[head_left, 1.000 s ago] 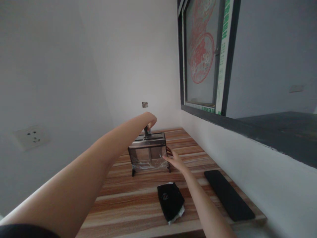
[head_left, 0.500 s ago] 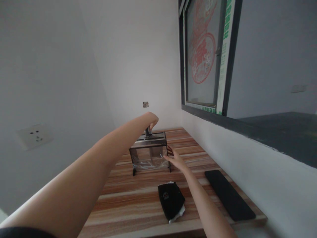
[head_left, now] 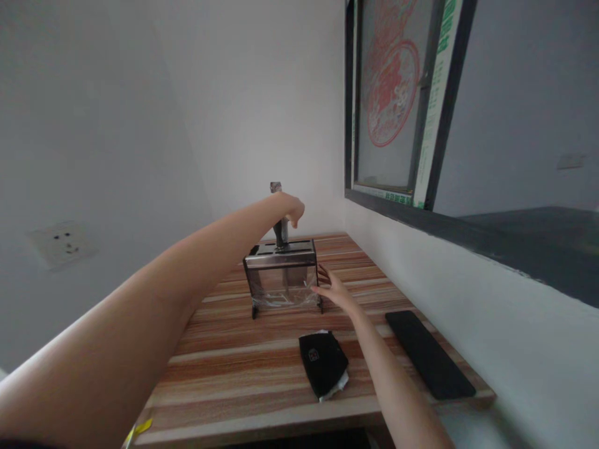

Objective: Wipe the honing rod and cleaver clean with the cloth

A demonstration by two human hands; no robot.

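Note:
A slotted knife rack [head_left: 281, 262] with a dark frame, a metallic top and clear sides stands upright on the wood-grain table. From its top rises the dark handle [head_left: 278, 234] of what looks like a knife, with shiny wrap beside it. My left hand [head_left: 292, 207] is closed at the upper end of this handle, its grip partly hidden by my wrist. A broad pale shape shows through the clear front. At the rack's right edge is my right hand [head_left: 331, 288], thumb across the front corner and fingers along the side, steadying it.
A black folded pouch-like piece with white edging [head_left: 324, 365] lies nearer me on the table [head_left: 234, 386]. To the right, a long black slab [head_left: 428, 354] lies beside the wall under the dark window frame [head_left: 397, 209]. A wall socket [head_left: 63, 243] is at the left.
My left hand has risen relative to the rack, and more of the dark handle shows above the top. My right hand stays at the rack's right edge. The view has tilted slightly down.

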